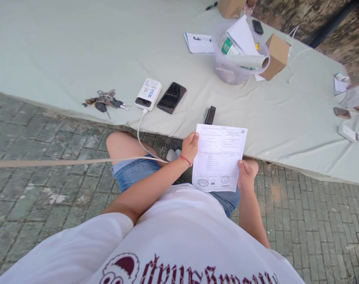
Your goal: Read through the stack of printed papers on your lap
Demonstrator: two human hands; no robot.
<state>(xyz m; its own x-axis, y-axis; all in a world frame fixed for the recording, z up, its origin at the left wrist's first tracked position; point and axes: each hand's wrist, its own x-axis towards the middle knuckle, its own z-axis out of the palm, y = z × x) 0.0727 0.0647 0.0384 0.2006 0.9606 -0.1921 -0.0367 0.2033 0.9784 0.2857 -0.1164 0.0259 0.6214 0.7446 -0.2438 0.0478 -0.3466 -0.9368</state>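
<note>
Printed white paper form (219, 157), stamped at its lower edge, held upright at centre frame, above the knees in blue denim shorts (132, 171). Left hand (190, 146) grasping the form's upper left edge, thumb on the front; red string bracelet (185, 159) at the wrist. Right hand (245, 176) grasping the lower right corner, thumb on the front. Pale green cloth sheet (63, 51) spread over grey paving bricks (34, 189), filling the upper frame. On the sheet, left to right: bunch of keys (104, 100), white power bank (148, 94) with white cable (139, 134) trailing down, black smartphone (171, 97), small black rectangular device (210, 115) just above the form. Upper right: clear plastic tub (226, 69) containing rolled papers, brown cardboard box (276, 56) beside it.
</note>
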